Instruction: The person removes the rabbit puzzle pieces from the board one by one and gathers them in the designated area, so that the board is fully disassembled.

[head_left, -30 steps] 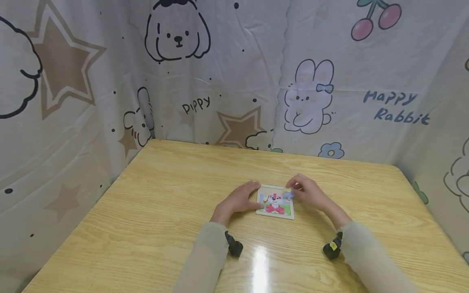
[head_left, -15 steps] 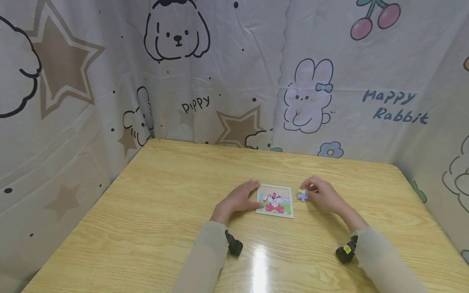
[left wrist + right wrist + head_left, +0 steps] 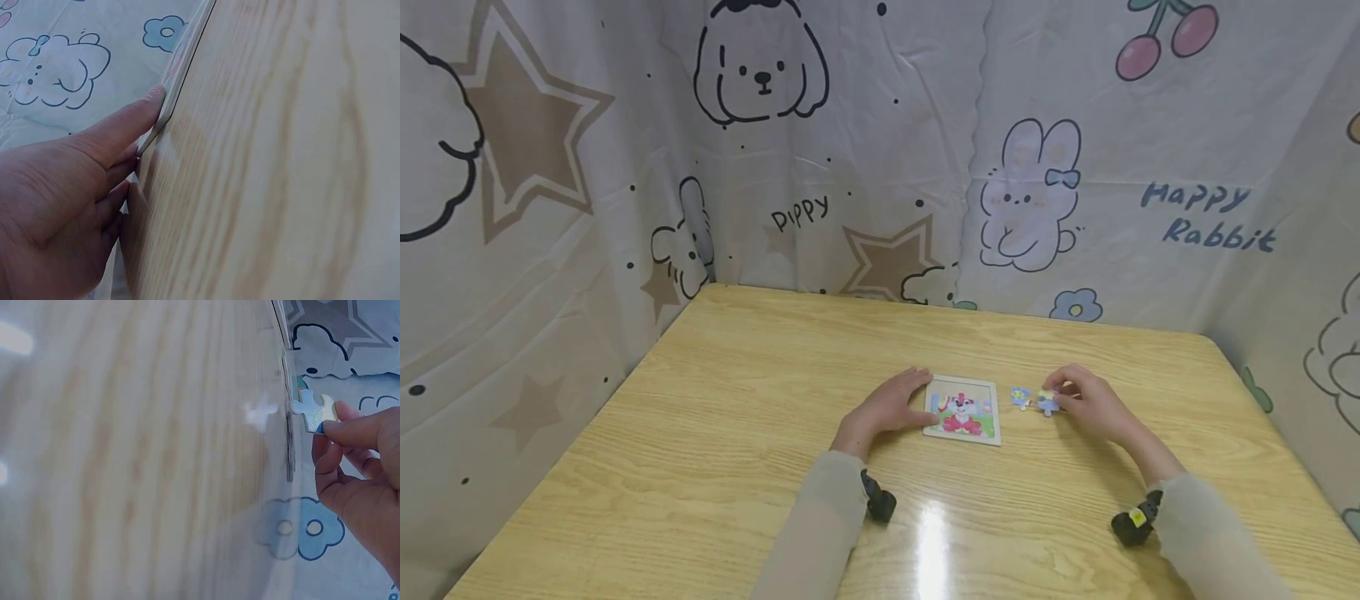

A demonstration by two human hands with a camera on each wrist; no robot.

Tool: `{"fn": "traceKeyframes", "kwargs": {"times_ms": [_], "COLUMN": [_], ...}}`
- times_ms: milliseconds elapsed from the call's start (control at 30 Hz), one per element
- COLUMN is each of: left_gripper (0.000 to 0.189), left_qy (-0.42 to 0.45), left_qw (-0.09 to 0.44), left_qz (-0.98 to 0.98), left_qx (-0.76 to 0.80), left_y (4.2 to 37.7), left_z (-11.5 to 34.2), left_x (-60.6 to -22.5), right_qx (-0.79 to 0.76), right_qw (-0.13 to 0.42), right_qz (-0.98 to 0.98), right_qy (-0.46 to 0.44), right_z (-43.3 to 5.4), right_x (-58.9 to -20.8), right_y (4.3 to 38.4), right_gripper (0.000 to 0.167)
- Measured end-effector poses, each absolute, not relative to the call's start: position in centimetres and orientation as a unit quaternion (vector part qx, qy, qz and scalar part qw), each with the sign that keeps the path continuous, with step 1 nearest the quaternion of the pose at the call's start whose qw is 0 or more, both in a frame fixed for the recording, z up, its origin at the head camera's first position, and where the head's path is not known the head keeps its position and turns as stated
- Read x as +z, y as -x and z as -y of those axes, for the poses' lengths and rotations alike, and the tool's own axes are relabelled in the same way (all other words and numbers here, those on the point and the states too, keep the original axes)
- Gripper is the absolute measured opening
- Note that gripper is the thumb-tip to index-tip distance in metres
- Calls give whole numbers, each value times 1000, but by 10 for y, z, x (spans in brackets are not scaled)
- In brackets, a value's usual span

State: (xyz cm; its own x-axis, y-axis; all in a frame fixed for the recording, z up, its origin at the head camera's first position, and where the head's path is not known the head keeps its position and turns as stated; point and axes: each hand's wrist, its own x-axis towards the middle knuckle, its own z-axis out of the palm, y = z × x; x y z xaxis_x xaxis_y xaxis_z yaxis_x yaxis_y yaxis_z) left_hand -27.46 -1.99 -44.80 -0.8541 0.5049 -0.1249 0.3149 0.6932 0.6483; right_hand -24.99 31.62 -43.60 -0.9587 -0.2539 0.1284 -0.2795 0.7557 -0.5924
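Observation:
A small picture puzzle board lies flat on the wooden table. My left hand rests on the table at the board's left edge, its thumb straight against the board's rim. To the right of the board, my right hand pinches a pale blue puzzle piece between thumb and fingertips, just above the table. In the right wrist view the piece sticks out from the fingertips. A second loose piece lies on the table between the board and my right hand.
Cartoon-printed cloth walls in the table at the back and on both sides. Black wrist cameras sit on both sleeves. A bright glare patch shows on the tabletop near me.
My right hand has moved from over the board's right side out to the right, carrying a piece. A second piece now lies on the table beside the board. The left hand has stayed put.

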Motion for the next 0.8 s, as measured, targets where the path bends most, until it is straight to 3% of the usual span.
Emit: {"fn": "traceKeyframes", "kwargs": {"times_ms": [800], "left_gripper": [76], "left_qy": [-224], "left_qw": [148], "left_qz": [-907], "left_qx": [324], "left_y": [275], "left_z": [19], "left_x": [-449], "right_qx": [291], "right_qw": [30], "right_qz": [950], "right_qy": [-107], "right_z": [-365], "right_x": [-439], "right_y": [236], "right_gripper": [18]}}
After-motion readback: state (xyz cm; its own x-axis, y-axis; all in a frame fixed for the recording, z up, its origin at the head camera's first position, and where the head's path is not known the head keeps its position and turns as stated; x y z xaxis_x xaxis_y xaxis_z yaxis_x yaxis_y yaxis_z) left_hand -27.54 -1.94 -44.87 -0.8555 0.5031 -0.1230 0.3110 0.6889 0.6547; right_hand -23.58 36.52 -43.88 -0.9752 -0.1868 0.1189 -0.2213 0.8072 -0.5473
